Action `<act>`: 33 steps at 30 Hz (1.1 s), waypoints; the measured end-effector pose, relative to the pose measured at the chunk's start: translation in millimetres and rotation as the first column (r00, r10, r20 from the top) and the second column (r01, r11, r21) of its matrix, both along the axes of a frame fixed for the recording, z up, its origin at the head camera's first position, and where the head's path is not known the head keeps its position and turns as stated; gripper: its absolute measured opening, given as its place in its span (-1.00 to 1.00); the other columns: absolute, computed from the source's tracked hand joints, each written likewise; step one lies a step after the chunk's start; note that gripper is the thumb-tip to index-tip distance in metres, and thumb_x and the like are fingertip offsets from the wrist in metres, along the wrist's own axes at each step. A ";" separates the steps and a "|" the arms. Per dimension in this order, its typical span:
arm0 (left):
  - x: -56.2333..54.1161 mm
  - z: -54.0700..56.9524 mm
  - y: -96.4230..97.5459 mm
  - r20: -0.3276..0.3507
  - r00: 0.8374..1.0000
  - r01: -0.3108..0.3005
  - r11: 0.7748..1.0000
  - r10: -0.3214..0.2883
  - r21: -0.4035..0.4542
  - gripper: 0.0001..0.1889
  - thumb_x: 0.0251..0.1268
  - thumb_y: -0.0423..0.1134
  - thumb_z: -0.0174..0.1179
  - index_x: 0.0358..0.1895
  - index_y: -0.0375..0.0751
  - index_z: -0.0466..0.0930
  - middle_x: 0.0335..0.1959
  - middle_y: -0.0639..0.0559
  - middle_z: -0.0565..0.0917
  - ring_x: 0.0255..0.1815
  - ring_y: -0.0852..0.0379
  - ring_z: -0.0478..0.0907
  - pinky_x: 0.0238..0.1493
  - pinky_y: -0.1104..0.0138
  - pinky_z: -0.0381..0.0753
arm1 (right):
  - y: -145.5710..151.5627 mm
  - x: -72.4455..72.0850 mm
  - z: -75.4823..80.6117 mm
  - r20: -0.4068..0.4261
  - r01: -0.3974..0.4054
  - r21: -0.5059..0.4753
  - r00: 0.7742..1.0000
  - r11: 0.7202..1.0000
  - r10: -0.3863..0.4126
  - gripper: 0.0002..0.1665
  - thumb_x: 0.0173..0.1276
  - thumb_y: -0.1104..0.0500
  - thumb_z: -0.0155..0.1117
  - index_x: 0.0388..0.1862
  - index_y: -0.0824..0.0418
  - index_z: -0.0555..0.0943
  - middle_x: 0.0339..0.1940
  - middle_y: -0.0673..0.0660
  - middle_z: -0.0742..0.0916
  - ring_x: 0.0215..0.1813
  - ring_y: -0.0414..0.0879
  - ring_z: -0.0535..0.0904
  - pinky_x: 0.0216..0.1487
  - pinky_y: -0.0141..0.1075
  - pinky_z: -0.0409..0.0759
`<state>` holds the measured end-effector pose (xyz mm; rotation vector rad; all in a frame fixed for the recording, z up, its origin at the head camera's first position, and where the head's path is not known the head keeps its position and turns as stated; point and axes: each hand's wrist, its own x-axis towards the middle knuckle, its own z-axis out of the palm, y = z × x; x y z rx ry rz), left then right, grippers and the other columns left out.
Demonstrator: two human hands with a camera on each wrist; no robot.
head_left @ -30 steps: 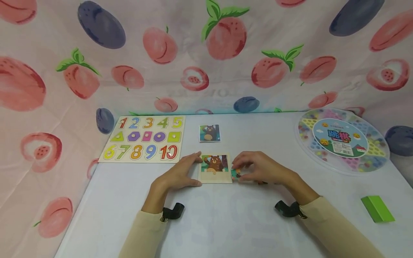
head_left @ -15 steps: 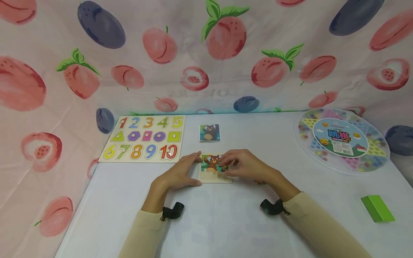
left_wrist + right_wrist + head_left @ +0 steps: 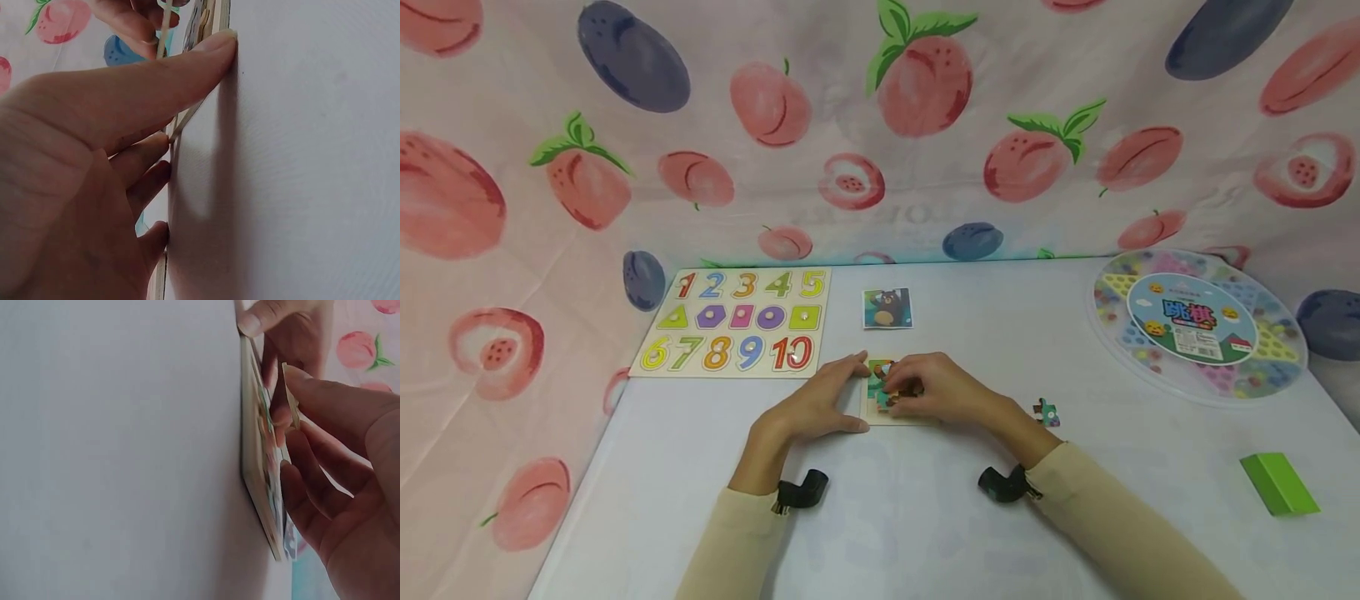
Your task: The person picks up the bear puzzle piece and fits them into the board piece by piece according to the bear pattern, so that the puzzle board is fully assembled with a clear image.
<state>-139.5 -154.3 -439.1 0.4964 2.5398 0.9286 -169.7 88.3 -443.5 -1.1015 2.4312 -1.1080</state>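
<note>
A small wooden jigsaw board [image 3: 868, 416] with a bear picture lies mid-table, its lower strip bare wood. My left hand [image 3: 815, 402] stretches along its left side, with the thumb at the near corner and the index finger at the far one. Over the board, my right hand [image 3: 946, 387] pinches a green-and-brown jigsaw piece [image 3: 884, 400] between thumb and fingers. In the right wrist view that piece [image 3: 290, 397] shows edge-on, tilted above the board. My right hand hides much of the bear picture. One loose jigsaw piece [image 3: 1047, 412] lies beyond my right wrist.
Behind the board lies a bear picture card [image 3: 887, 309]. A number-and-shape puzzle board [image 3: 700, 374] is at the back left. A round, clear-lidded board game [image 3: 1191, 321] sits at the back right, and a green block [image 3: 1279, 484] nearer on the right. Fruit-printed cloth hangs behind.
My right hand has moved left with the jigsaw piece, from beside the board to over it. The loose piece on the right has come into fuller view. My left hand has stayed put.
</note>
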 end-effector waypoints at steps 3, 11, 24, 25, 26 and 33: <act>-0.3 -0.5 -0.3 0.001 1.000 0.000 1.000 0.000 0.000 -0.22 0.08 -0.15 0.56 0.40 -0.08 0.42 0.68 0.06 0.16 0.73 -0.04 0.00 0.72 -0.04 0.03 | -5.4 0.5 -3.2 -0.001 0.006 0.017 1.000 1.000 -0.006 -0.70 0.24 0.10 0.54 -0.07 0.16 0.80 -0.03 0.03 0.82 -0.04 -0.18 0.67 -0.02 -0.41 0.67; -0.6 0.2 0.1 0.003 1.000 0.005 1.000 -0.005 0.008 -0.23 0.08 -0.17 0.56 0.39 -0.08 0.42 0.68 0.05 0.16 0.73 -0.05 0.01 0.72 -0.05 0.03 | -14.7 3.2 -5.9 -0.010 0.020 0.099 1.000 0.995 -0.020 -0.71 0.25 0.10 0.54 -0.06 0.14 0.80 0.01 0.03 0.82 0.21 -0.05 0.69 0.37 -0.07 0.61; -0.1 0.4 -0.4 0.001 1.000 0.001 1.000 -0.001 0.019 -0.21 0.07 -0.20 0.55 0.41 -0.15 0.40 0.68 0.02 0.17 0.73 -0.05 -0.01 0.74 -0.02 0.00 | -23.2 6.5 -4.2 -0.038 0.026 0.138 0.999 0.990 -0.021 -0.73 0.19 0.11 0.57 -0.13 0.15 0.83 -0.01 0.03 0.79 0.18 -0.05 0.68 0.35 -0.08 0.61; 0.0 0.4 -0.4 0.001 1.000 0.000 1.000 0.000 0.017 -0.21 0.08 -0.20 0.55 0.41 -0.15 0.40 0.68 0.02 0.17 0.73 -0.05 -0.01 0.73 -0.03 0.00 | -23.4 6.4 -4.6 -0.034 0.027 0.133 0.999 0.991 -0.022 -0.73 0.19 0.11 0.57 -0.13 0.15 0.83 -0.01 0.02 0.79 0.18 -0.06 0.68 0.35 -0.09 0.62; 0.1 0.4 -0.4 0.002 1.000 0.000 1.000 0.000 0.016 -0.21 0.08 -0.20 0.55 0.41 -0.15 0.40 0.68 0.03 0.17 0.73 -0.05 -0.01 0.73 -0.02 0.00 | -23.4 6.3 -4.7 -0.029 0.027 0.129 0.999 0.991 -0.023 -0.73 0.19 0.12 0.57 -0.13 0.16 0.83 -0.02 0.02 0.78 0.18 -0.06 0.67 0.35 -0.10 0.62; 0.1 1.9 0.3 0.004 1.000 0.003 1.000 -0.003 0.013 -0.20 0.08 -0.19 0.55 0.42 -0.15 0.39 0.68 0.02 0.16 0.73 -0.05 -0.02 0.74 -0.03 0.00 | -21.4 3.8 -6.1 0.010 0.007 0.103 1.000 0.995 -0.008 -0.73 0.21 0.16 0.56 -0.10 0.19 0.82 0.01 0.04 0.78 0.21 -0.04 0.65 0.39 -0.10 0.60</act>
